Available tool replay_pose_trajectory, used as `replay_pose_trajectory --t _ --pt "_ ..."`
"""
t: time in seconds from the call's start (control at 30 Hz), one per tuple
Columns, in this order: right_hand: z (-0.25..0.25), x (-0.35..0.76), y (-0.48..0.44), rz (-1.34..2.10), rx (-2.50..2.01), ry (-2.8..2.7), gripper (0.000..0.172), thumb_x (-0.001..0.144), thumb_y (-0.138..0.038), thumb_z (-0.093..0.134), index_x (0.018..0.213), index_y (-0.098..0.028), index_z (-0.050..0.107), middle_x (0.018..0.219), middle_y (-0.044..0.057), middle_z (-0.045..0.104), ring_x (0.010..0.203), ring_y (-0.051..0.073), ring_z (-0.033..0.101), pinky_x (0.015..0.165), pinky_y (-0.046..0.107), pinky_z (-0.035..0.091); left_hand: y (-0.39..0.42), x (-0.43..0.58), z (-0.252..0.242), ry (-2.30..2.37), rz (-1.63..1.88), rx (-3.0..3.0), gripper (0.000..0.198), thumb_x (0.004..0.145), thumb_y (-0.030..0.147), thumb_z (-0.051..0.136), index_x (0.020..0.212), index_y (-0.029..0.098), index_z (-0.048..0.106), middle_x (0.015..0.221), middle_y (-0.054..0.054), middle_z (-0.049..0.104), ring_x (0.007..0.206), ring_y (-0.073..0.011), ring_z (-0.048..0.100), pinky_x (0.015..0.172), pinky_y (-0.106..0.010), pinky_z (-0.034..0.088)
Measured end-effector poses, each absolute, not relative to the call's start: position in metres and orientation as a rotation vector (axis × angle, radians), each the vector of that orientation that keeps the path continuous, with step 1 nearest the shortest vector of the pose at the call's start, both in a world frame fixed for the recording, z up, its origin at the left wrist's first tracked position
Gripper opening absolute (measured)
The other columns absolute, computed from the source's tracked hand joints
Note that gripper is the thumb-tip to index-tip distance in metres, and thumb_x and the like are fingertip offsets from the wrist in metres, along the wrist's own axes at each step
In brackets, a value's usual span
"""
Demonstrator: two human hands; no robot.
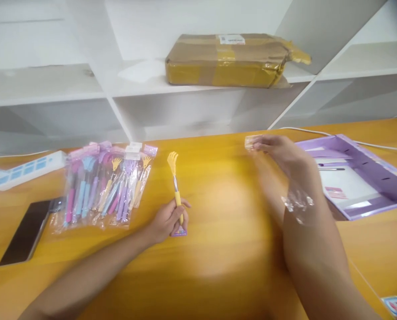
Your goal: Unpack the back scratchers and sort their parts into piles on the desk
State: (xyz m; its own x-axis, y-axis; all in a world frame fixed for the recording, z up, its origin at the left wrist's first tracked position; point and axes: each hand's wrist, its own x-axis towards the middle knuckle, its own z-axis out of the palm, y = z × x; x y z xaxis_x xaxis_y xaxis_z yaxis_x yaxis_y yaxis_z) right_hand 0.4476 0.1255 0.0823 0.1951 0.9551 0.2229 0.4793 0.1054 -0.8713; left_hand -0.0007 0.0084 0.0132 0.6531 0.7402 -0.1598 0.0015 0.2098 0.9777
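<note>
My left hand (pixel 172 218) is closed around the yellow handle of a back scratcher (pixel 176 191), held upright over the table. Its yellow hand-shaped head points away from me on a metal neck. A small purple printed card (pixel 180 232) shows just under those fingers; whether they hold it too is unclear. Farther right, my right hand (pixel 275 149) pinches a small clear plastic wrapper (pixel 252 142) with a pinkish edge. Crinkled clear plastic (pixel 298 205) lies across that wrist; I cannot tell if the two are joined. The right forearm is partly blurred.
Several bagged back scratchers (pixel 108 186) lie at left, beside a phone (pixel 25 231) and a white power strip (pixel 28 170). An open purple box (pixel 376 166) stands at right, with a white cable (pixel 368 144) behind. A taped carton (pixel 228 62) rests on the shelf.
</note>
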Motion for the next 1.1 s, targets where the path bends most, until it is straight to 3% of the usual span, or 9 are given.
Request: replay_pose_trajectory --t 0.2,0.43,0.53,0.6,0.67,0.73,0.9,0.97,1.1 --pt "0.048 0.453 0.143 0.841 -1.64 -1.43 0.022 0.072 0.004 0.087 0.084 -0.014 0.084 0.091 0.009 0.083 0.074 0.011 0.07 0.07 0.026 0.05 0.01 -0.001 0.013 0.668 0.544 1.317 0.049 0.113 0.064 0.043 0.132 0.019 0.047 0.087 0.003 0.064 0.044 -0.0044 0.043 0.044 -0.022 0.034" --pt "0.082 0.456 0.136 0.487 -1.693 -1.265 0.034 0.063 0.01 0.088 0.078 -0.017 0.075 0.072 0.001 0.071 0.061 0.01 0.054 0.057 0.028 0.035 0.009 -0.001 0.012 0.686 0.53 1.347 0.051 0.111 0.067 0.046 0.129 0.02 0.052 0.082 0.003 0.064 0.045 -0.0056 0.04 0.045 -0.023 0.032" --pt "0.116 0.418 0.113 0.46 -1.595 -1.288 0.025 0.085 -0.014 0.086 0.108 -0.02 0.08 0.092 0.006 0.074 0.071 0.012 0.058 0.058 0.027 0.036 0.008 -0.001 0.01 0.714 0.583 1.33 0.053 0.109 0.069 0.048 0.125 0.019 0.054 0.075 0.004 0.062 0.047 -0.0079 0.039 0.048 -0.024 0.033" --pt "0.124 0.365 0.087 0.798 -1.384 -1.422 0.036 0.099 -0.043 0.077 0.129 -0.023 0.076 0.099 0.007 0.072 0.073 0.013 0.06 0.059 0.026 0.04 0.008 -0.003 0.011 0.737 0.631 1.383 0.052 0.111 0.067 0.044 0.122 0.018 0.057 0.071 0.004 0.059 0.051 -0.0106 0.043 0.053 -0.026 0.036" --pt "0.109 0.298 0.058 1.2 -1.123 -1.561 0.056 0.09 -0.058 0.084 0.134 -0.025 0.073 0.091 0.002 0.066 0.07 0.012 0.055 0.059 0.025 0.041 0.011 -0.005 0.013 0.817 0.718 1.544 0.051 0.113 0.064 0.039 0.116 0.018 0.061 0.072 0.001 0.059 0.062 -0.0148 0.052 0.062 -0.029 0.042" --pt "0.076 0.234 0.034 1.437 -0.927 -1.519 0.061 0.084 -0.062 0.089 0.128 -0.023 0.073 0.078 -0.002 0.058 0.065 0.012 0.049 0.057 0.024 0.038 0.018 -0.008 0.016 0.946 0.821 1.799 0.05 0.114 0.061 0.038 0.108 0.019 0.065 0.081 -0.003 0.062 0.08 -0.0202 0.058 0.076 -0.033 0.047" --pt "0.005 0.169 0.016 1.595 -0.774 -1.077 0.047 0.098 -0.068 0.071 0.098 -0.022 0.064 0.059 -0.011 0.024 0.05 0.008 0.019 0.049 0.024 0.017 0.036 -0.012 0.02 1.104 0.742 2.255 0.042 0.117 0.044 0.032 0.11 0.02 0.066 0.106 -0.011 0.069 0.102 -0.0275 0.057 0.095 -0.042 0.045" --pt "-0.002 0.176 0.019 1.589 -0.792 -1.053 0.048 0.097 -0.067 0.072 0.093 -0.021 0.063 0.058 -0.01 0.024 0.051 0.009 0.019 0.049 0.024 0.017 0.039 -0.012 0.019 1.118 0.646 2.295 0.04 0.117 0.04 0.03 0.114 0.02 0.064 0.109 -0.011 0.069 0.102 -0.0278 0.059 0.094 -0.041 0.045" --pt "0.003 0.189 0.019 1.574 -0.842 -1.073 0.052 0.097 -0.072 0.07 0.089 -0.02 0.063 0.055 -0.01 0.025 0.048 0.008 0.021 0.046 0.024 0.017 0.043 -0.015 0.019 1.106 0.405 2.229 0.035 0.115 0.044 0.038 0.098 0.023 0.06 0.083 -0.004 0.063 0.075 -0.0237 0.056 0.071 -0.034 0.039"
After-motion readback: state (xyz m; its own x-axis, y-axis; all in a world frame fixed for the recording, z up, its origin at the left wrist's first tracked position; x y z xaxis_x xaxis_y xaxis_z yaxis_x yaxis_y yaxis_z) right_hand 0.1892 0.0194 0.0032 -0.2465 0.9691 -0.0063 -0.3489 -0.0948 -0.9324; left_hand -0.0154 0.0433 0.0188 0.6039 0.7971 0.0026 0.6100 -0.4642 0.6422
